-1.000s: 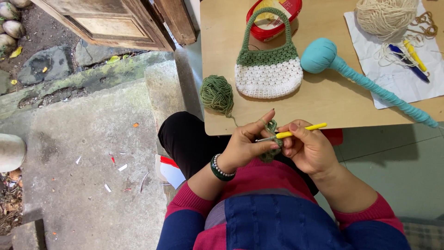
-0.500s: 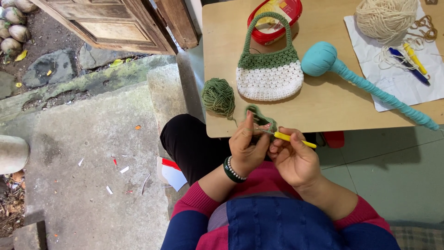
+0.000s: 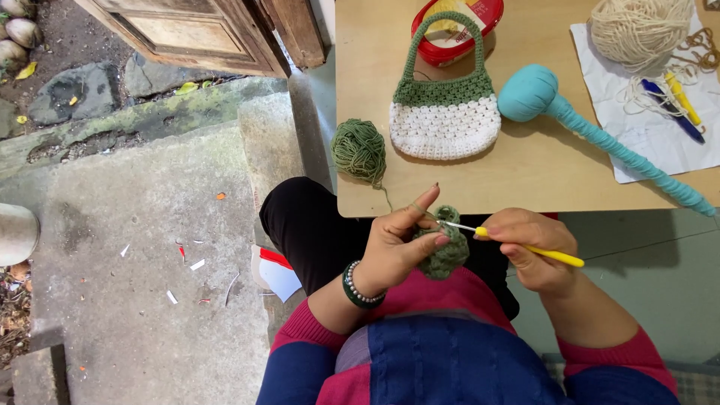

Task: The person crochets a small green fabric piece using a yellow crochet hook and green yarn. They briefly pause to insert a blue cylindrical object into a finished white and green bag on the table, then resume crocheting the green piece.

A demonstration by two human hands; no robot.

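The green crochet piece (image 3: pixel 445 253) sits just below the near edge of the tabletop (image 3: pixel 525 180), over the person's lap, pinched between the thumb and fingers of the left hand (image 3: pixel 397 244). That hand is turned palm-inward with the index finger raised and a strand of green yarn running over it up to the green yarn ball (image 3: pixel 359 150), which rests at the table's near left corner. The right hand (image 3: pixel 534 251) is closed around the yellow handle of a crochet hook (image 3: pixel 517 246), its metal tip pointing left into the piece. Both forearms angle inward from the elbows. Farther back on the tabletop lie a green-and-white crocheted bag (image 3: pixel 445 112) and a teal wrapped mallet-like shape (image 3: pixel 585 127).
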